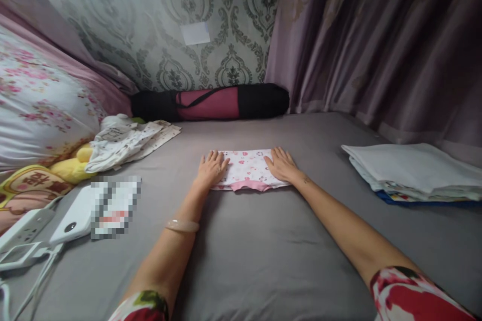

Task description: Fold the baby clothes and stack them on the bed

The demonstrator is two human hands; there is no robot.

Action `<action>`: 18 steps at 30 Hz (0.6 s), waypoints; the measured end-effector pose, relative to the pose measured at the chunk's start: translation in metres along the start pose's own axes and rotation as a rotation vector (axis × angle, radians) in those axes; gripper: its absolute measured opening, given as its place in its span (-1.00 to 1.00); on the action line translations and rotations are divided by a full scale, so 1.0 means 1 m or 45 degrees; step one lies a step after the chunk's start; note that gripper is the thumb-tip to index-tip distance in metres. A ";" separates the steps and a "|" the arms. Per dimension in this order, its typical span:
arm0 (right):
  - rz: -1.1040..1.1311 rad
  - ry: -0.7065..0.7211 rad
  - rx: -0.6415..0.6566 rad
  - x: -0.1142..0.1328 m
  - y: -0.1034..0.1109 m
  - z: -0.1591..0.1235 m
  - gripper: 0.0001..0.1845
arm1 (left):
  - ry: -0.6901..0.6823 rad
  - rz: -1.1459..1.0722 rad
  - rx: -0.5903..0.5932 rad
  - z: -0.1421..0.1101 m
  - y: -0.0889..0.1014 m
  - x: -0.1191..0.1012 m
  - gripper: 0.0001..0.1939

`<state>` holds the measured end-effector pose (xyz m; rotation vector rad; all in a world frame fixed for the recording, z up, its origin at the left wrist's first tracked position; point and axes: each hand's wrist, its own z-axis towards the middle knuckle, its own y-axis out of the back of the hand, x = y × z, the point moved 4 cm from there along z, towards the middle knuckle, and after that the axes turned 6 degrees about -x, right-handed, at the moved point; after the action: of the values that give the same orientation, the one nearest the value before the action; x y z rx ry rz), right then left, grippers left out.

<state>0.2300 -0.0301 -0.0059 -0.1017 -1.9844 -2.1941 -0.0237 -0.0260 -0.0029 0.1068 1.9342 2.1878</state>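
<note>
A small folded garment (248, 168), white with pink prints and a pink edge, lies flat on the grey bed sheet (263, 251). My left hand (211, 167) rests palm down on its left end, fingers stretched out. My right hand (281, 164) lies flat on its right end, fingers also spread. Neither hand grips anything. A pale bangle (182, 225) sits on my left wrist.
A stack of folded white cloths (410, 170) lies at the right. Loose baby clothes (124, 143) and a yellow plush toy (73, 165) are at the left, with a power strip (22, 228) and white devices (73, 220). A black and red roll bag (211, 103) lies against the wall.
</note>
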 end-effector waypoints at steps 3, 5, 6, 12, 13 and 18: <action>0.009 0.003 -0.003 -0.003 -0.007 -0.002 -0.20 | -0.004 -0.057 0.047 0.001 -0.007 0.003 -0.42; 0.011 0.004 -0.012 -0.004 -0.009 -0.002 -0.20 | -0.005 -0.074 0.047 0.002 -0.009 0.004 -0.41; 0.009 0.003 -0.007 -0.004 -0.010 -0.001 -0.20 | -0.002 -0.077 0.044 0.002 -0.009 0.004 -0.41; -0.011 -0.017 0.093 0.003 0.001 0.000 -0.22 | 0.007 -0.077 -0.011 -0.001 -0.002 0.002 -0.46; -0.011 -0.006 0.086 0.007 0.004 0.000 -0.22 | 0.013 -0.071 -0.029 -0.001 0.001 0.000 -0.45; 0.031 0.147 0.008 0.038 0.011 -0.001 -0.25 | -0.048 -0.013 -0.155 -0.005 0.012 -0.015 -0.41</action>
<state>0.1944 -0.0351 0.0117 0.0023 -1.9183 -2.1276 -0.0119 -0.0355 0.0099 0.1172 1.7736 2.2737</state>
